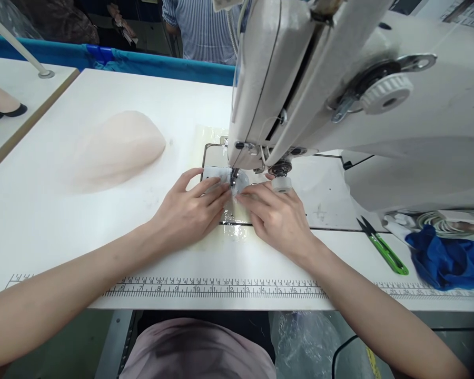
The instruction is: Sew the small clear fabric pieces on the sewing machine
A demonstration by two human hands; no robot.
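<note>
I see my left hand (189,210) lying flat on the table with fingers spread and stretched toward the needle, and my right hand (274,216) mirroring it from the other side, fingertips pressing down rather than pinching. Between the two sets of fingertips, right at their tips and under the presser foot (234,181), lies a small pale fabric piece (240,184); both hands touch it and hold it flat against the plate, neither hand closed around anything. The piece is so light and thin that I cannot make out its outline or where it ends against the glossy clear sheet (231,226) beneath my palms. The needle itself is hidden behind the foot and the head of the sewing machine (300,79), which blocks everything beyond my right hand's fingertips. Well off beyond my left hand rests a pale pink stack of fabric (118,147), soft-edged and blurred. Out past my right wrist lie green thread snips (383,247), and further that way a blue cloth (446,260), cut off by the picture's edge. Nearer to me than both wrists runs a printed ruler (213,288) along the table edge. Across the table, someone in a striped shirt (201,29) stands, seen only at the torso.
</note>
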